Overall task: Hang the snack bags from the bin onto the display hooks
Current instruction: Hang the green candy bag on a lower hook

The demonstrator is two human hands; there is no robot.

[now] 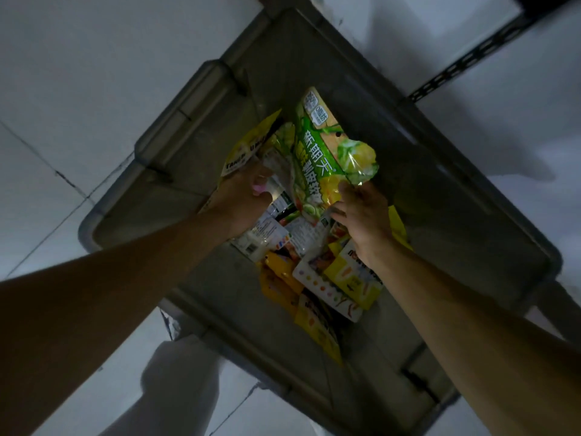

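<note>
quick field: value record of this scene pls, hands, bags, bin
bin: grey plastic bin on pale tiled floor, open top
held bag: green and yellow snack bag, lifted above the pile
left hand: grips the bag's left side
right hand: fingers on its lower right corner
remaining: loose snack bags on bin bottom
hooks: not in view

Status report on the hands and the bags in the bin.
Left hand and right hand both grip green-yellow plastic snack bag over grey plastic bin. More bags beneath. No hooks visible.
</note>
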